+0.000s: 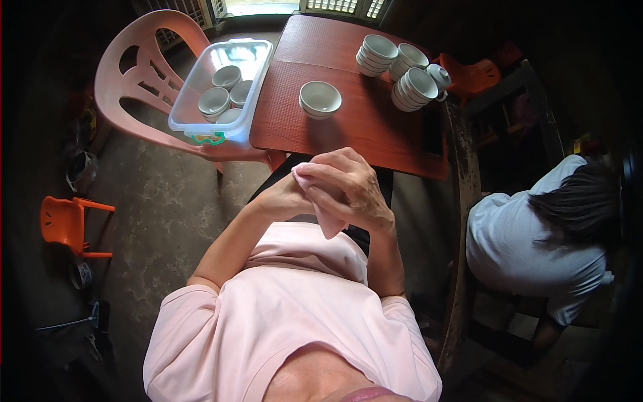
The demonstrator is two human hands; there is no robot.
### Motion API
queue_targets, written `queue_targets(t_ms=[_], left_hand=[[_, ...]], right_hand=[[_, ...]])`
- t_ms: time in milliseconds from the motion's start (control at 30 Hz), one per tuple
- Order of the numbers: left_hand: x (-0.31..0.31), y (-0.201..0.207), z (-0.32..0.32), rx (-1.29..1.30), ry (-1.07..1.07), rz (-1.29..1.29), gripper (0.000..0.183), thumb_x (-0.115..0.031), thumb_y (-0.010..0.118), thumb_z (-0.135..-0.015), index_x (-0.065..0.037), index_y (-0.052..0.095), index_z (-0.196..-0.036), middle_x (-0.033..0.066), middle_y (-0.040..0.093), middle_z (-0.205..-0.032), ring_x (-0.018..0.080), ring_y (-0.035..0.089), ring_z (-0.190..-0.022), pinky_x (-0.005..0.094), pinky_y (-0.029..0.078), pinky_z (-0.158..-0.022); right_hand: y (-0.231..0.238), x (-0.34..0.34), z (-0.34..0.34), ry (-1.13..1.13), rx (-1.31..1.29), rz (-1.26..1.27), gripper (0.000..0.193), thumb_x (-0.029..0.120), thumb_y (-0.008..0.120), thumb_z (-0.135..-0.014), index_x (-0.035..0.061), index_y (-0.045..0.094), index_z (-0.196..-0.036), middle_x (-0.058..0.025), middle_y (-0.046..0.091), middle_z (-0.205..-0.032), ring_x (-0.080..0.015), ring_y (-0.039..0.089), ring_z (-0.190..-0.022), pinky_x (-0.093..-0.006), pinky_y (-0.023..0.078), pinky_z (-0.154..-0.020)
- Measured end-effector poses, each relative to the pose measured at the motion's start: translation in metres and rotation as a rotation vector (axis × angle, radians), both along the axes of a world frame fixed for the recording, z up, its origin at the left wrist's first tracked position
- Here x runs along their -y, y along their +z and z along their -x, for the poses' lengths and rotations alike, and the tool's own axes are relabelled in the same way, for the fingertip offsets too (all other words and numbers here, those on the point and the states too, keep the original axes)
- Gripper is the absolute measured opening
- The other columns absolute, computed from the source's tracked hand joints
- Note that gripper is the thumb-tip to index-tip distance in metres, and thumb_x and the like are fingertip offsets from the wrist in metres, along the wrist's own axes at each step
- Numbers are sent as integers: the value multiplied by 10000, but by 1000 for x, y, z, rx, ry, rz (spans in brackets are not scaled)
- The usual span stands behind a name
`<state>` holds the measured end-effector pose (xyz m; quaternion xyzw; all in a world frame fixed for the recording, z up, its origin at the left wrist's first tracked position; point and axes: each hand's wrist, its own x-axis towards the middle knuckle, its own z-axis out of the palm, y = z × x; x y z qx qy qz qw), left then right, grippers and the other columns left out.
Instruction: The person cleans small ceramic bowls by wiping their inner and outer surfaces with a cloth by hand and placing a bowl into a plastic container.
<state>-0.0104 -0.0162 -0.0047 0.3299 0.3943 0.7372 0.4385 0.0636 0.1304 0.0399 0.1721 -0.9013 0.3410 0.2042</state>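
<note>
A pink cloth point(329, 220) is bunched between my two hands, just in front of the table edge, with one corner hanging down. My right hand point(353, 182) lies on top, its fingers curled over the cloth. Beneath it my left hand point(284, 195) presses against the cloth; its fingers are hidden by the cloth and the right hand. On the red-brown table point(288, 100), a little beyond my hands, stands a white bowl point(320, 100), upright and apart from both hands.
Stacked white bowls point(379, 53) and a lidded white cup point(439, 76) stand at the table's far right. A clear plastic bin point(175, 115) with several bowls rests on a pink chair point(110, 74). A small orange chair point(61, 221) is at left; another person point(536, 234) bends at right.
</note>
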Motion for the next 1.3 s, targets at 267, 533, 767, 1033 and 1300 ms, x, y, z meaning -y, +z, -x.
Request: queue_targets(t_ms=[267, 533, 767, 1033, 1300], left_hand=[[-8, -11, 1, 708, 51, -127, 380, -85, 696, -793, 26, 560, -1130, 114, 633, -1046, 211, 628, -970, 357, 512, -877], [-3, -34, 14, 527, -20, -134, 429, -185, 687, -819, -5, 515, -1168, 94, 610, -1074, 169, 620, -985, 341, 536, -832], [-4, -16, 2, 602, 8, -144, 459, -98, 687, -804, 31, 499, -1202, 133, 601, -1119, 223, 622, -1009, 376, 519, -881], [1, -16, 11, 584, -6, -230, 501, -66, 700, -765, 29, 501, -1214, 116, 603, -1124, 213, 590, -1048, 369, 450, -954], [-2, -29, 31, 349, 149, -16, 602, -149, 663, -806, -23, 398, -1332, 103, 531, -1166, 186, 522, -1095, 356, 419, -953]], right_hand=[[-61, 14, 1, -278, -354, 672, 325, 214, 471, -888, 35, 580, -1135, -202, 503, -1268, -346, 455, -1206, -459, 347, -1018], [-30, 3, 16, -249, -350, 81, 215, 133, 584, -791, 59, 663, -976, -160, 623, -1068, -294, 572, -1054, -411, 425, -956], [-34, -4, 14, -3, 270, 1379, 454, 303, 415, -913, -54, 552, -1158, -156, 579, -1144, -215, 571, -1037, -341, 449, -911], [-63, 10, 12, 200, 221, 1702, 540, 384, 506, -932, 15, 393, -1310, -112, 548, -1188, -186, 578, -1036, -305, 517, -840], [-66, 12, -4, -85, 410, 2043, 407, 252, 644, -863, -10, 525, -1152, -112, 626, -1058, -200, 630, -931, -351, 546, -797]])
